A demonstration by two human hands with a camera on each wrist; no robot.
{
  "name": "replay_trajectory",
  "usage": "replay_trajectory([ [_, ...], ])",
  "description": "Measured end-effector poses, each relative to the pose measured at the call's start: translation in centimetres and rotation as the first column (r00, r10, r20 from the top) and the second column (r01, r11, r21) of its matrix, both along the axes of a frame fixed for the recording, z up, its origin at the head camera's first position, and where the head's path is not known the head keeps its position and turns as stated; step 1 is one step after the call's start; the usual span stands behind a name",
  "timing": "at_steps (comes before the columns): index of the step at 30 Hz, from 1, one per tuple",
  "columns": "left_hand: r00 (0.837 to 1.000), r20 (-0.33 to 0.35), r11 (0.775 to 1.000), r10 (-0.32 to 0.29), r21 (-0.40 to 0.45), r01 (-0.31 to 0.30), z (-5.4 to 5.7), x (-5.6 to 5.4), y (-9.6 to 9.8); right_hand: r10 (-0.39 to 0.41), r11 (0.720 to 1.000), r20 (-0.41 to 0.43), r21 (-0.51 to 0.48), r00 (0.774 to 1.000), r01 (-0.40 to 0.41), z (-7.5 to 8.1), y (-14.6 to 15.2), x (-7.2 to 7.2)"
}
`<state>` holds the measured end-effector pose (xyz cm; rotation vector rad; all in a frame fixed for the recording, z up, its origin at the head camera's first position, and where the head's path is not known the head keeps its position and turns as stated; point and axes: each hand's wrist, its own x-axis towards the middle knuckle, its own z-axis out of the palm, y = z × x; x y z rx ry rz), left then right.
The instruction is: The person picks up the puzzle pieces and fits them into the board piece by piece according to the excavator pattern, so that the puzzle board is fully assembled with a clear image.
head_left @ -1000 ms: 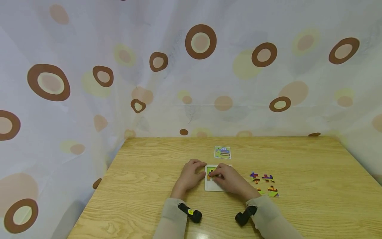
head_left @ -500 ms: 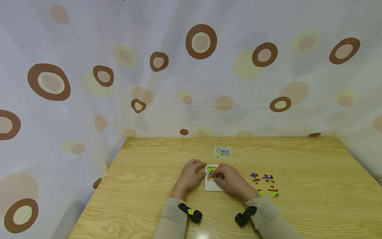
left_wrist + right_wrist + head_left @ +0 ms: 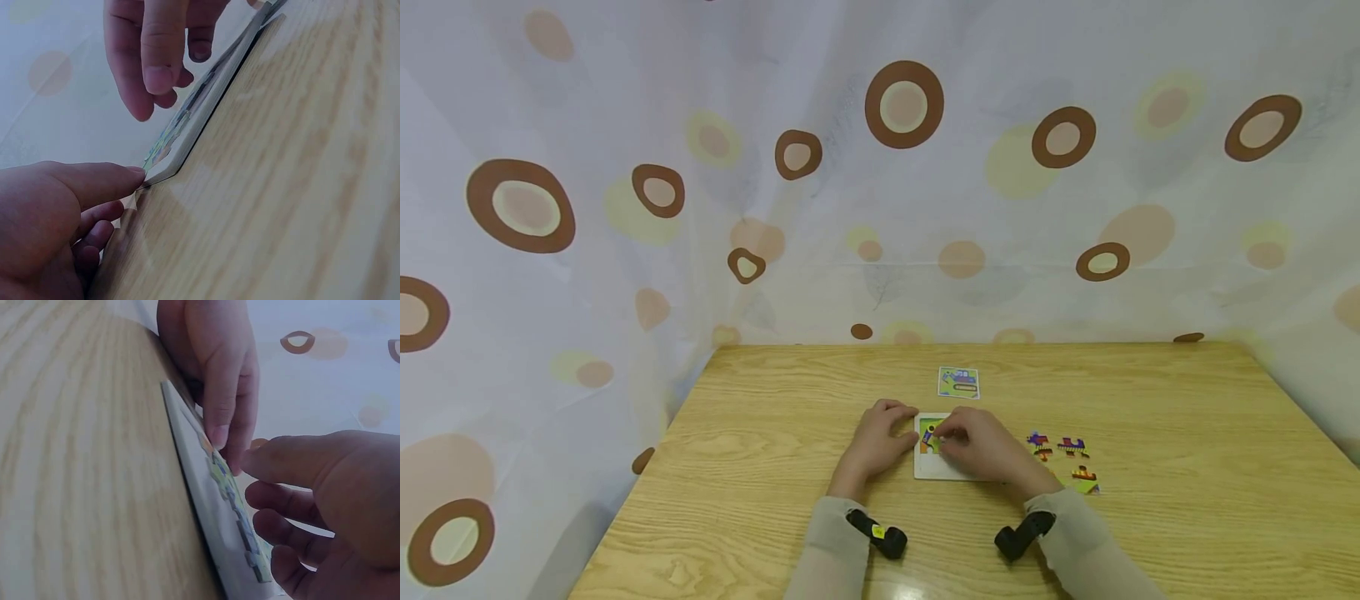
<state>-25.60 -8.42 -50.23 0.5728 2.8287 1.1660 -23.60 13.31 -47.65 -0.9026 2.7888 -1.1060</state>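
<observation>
A white puzzle tray (image 3: 934, 468) lies flat on the wooden table, with colourful jigsaw pieces (image 3: 928, 435) fitted along its upper part. My left hand (image 3: 880, 435) rests at the tray's left side, its thumb (image 3: 115, 178) touching the corner and the other fingers loosely bent. Over the tray hovers my right hand (image 3: 988, 448), thumb and fingers loosely bent just above the fitted pieces. No piece shows between its fingers in either wrist view. In the head view this hand hides the tray's right part.
Several loose jigsaw pieces (image 3: 1072, 447) lie on the table (image 3: 1180, 442) right of the tray, partly behind my right forearm. A picture card (image 3: 958, 383) of an excavator lies beyond the tray. A patterned cloth (image 3: 1000, 208) hangs behind the table.
My right hand has lifted slightly and drawn a little to the right, uncovering more of the fitted pieces at the tray's upper left. The left hand stays in place.
</observation>
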Motion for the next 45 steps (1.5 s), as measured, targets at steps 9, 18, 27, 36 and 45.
replay_trajectory([
  [9,1.000,0.022,1.000,0.013,0.006,-0.013,-0.2,0.0,-0.1,-0.038,0.999,0.035,0.007,0.999,0.038,1.2,1.3,-0.1],
  [18,0.999,0.024,1.000,0.024,0.013,-0.024,0.1,-0.2,0.2,-0.084,0.996,0.040,0.009,0.996,0.083,2.5,3.0,-0.3],
  [27,1.000,0.006,1.000,0.018,-0.003,-0.018,0.1,0.1,0.2,-0.133,0.991,0.056,0.027,0.989,0.132,2.7,4.8,0.3],
  [36,1.000,0.015,1.000,0.015,-0.004,-0.015,0.3,0.3,0.2,-0.158,0.987,0.026,0.026,0.987,0.157,3.1,7.5,0.7],
  [45,1.000,0.014,1.000,0.015,-0.002,-0.015,0.1,0.1,0.2,-0.162,0.987,0.066,0.014,0.985,0.161,3.1,9.6,0.7],
])
